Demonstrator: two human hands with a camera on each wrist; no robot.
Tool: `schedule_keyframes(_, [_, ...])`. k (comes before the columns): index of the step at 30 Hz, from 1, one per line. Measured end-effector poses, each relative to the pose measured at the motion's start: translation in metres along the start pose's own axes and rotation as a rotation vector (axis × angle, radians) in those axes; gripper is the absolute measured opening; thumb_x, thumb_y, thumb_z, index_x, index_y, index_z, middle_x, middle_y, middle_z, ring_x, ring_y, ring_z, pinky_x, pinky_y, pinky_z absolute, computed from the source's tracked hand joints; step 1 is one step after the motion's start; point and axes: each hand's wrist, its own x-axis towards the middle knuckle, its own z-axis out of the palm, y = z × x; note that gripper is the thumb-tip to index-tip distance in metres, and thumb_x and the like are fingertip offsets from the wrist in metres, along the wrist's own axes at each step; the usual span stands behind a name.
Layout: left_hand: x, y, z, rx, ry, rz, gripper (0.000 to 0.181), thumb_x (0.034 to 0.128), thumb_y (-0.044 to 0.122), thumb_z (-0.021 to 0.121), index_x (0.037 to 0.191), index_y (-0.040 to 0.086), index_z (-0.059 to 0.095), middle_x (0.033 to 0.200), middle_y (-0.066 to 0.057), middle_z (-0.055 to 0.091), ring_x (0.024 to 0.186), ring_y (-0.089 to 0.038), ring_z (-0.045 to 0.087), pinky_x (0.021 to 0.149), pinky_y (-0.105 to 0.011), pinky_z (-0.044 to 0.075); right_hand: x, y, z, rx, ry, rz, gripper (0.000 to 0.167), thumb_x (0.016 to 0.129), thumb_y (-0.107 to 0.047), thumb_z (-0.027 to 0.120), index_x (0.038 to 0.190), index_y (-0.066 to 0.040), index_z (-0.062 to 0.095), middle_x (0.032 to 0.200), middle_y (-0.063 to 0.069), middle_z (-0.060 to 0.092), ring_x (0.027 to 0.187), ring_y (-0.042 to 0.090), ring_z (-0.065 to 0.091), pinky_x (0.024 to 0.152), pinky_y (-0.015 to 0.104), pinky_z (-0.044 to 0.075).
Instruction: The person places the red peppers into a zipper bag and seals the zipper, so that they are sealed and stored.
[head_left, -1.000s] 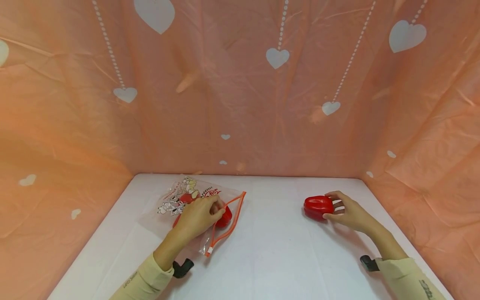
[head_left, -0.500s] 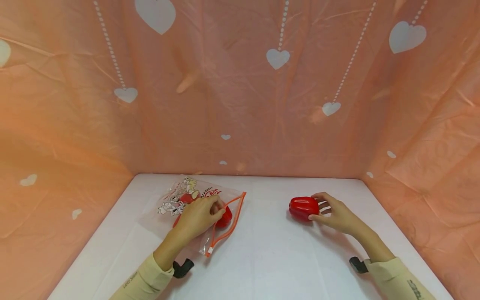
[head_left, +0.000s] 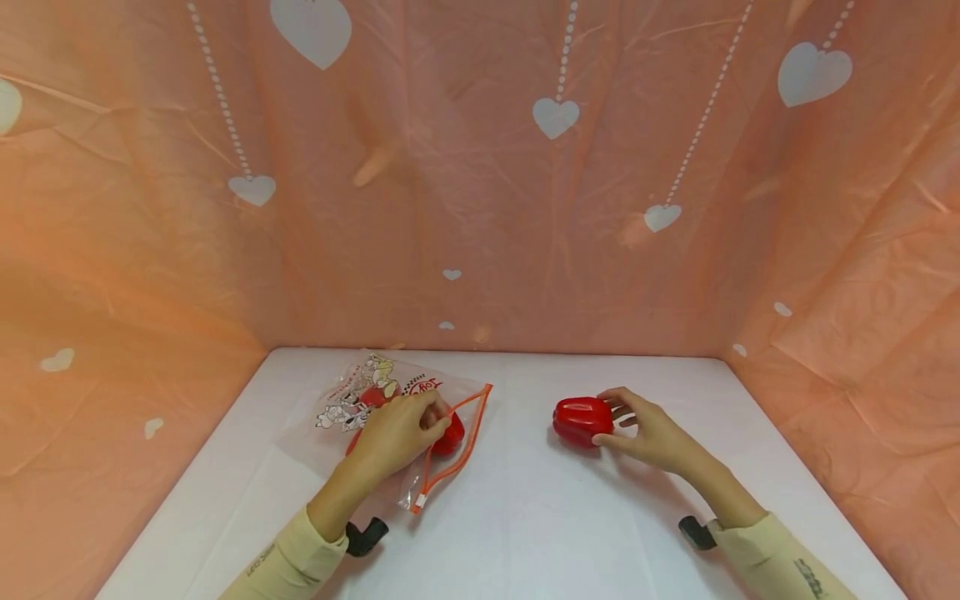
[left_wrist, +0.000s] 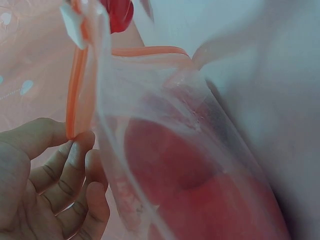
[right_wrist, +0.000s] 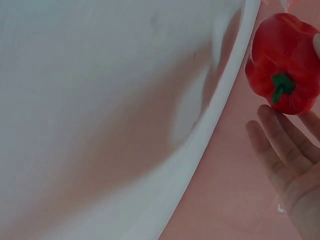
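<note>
In the head view, the clear bag (head_left: 408, 379) lies on the table with the left hand (head_left: 401, 429) over it. Red contents (head_left: 450, 435) show inside, so the filling looks partly done. One red pepper (head_left: 581, 421) is outside the bag, to its right, gripped between the thumb and fingers of the right hand (head_left: 648, 433). The hands are well apart. Whether the pepper touches the table is hard to tell.

In the left wrist view, thumb and forefinger pinch the orange strip at the bag's mouth, which gapes, so the closure is not yet fastened. At least two rounded red shapes sit within the bag; the film blurs what they are. The white slider (left_wrist: 74, 26) is on the strip.

In the right wrist view, the bag is not clearly shown; the pepper's green stem (right_wrist: 282, 86) is visible.
</note>
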Motion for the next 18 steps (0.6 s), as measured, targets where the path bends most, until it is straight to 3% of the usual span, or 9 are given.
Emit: schedule_keyframes(18, [0.001,0.0,0.001,0.002,-0.005,-0.01,0.012,0.095,0.02,0.083,0.097,0.019,0.072,0.072,0.012,0.058,0.063,-0.009,0.051,0.057,-0.029,0.043,0.007,-0.027,0.029,0.021,0.019,-0.031,0.063,0.089,-0.029,0.09,0.14,-0.007,0.059,0.13,0.008,0.071,0.114,0.028,0.068,0.097,0.051,0.059])
